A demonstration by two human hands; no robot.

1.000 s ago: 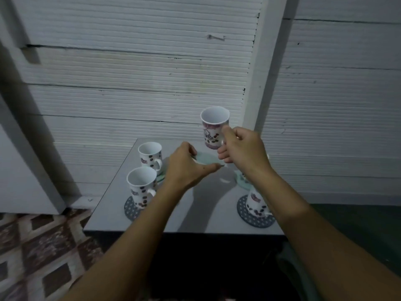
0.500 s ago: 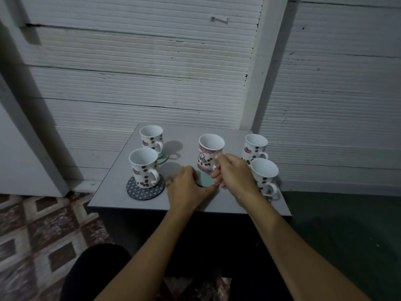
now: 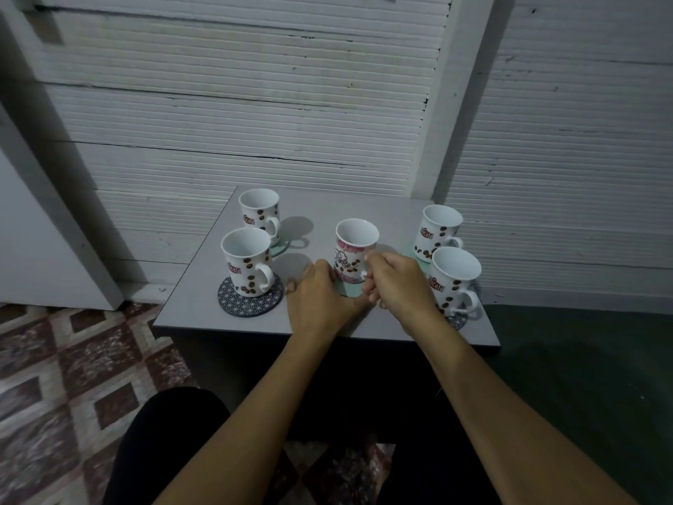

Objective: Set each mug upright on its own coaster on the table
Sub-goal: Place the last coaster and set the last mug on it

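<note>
Right hand (image 3: 397,282): at 6 o'clock on the grey rectangular bench (image 3: 364,209), its grip closed on the handle of the pink-patterned white ceramic mug (image 3: 354,251), probably to keep it upright as it seats.
Left hand (image 3: 320,297): just at 7 o'clock of that mug, fingers flat and curled loosely around nothing, fingertips against the pale green round coaster (image 3: 351,291); judged to be pinning the coaster so it does not slide.
Pink-patterned mug: upright at the bench centre, base on the pale green coaster; whether its full weight is down I cannot tell.
Near-left mug (image 3: 247,262): white ceramic with brown coffee-bean print, upright at 8 o'clock on a dark blue star-patterned round coaster (image 3: 250,298), handle turned toward the centre.
Near-right mug (image 3: 451,278): same bean print, upright at 4 o'clock on a dark patterned coaster (image 3: 459,320) mostly hidden by the right wrist.
Far-left mug (image 3: 259,215): bean print, upright at 10 o'clock on a pale glassy coaster (image 3: 281,248).
Far-right mug (image 3: 439,231): bean print, upright at 2 o'clock on a pale green mat (image 3: 411,252) of which only an edge shows.
Progress: four mugs look placed; the centre one seems the last, needing only release.
Risk: letting go carelessly could nudge the light coaster.
</note>
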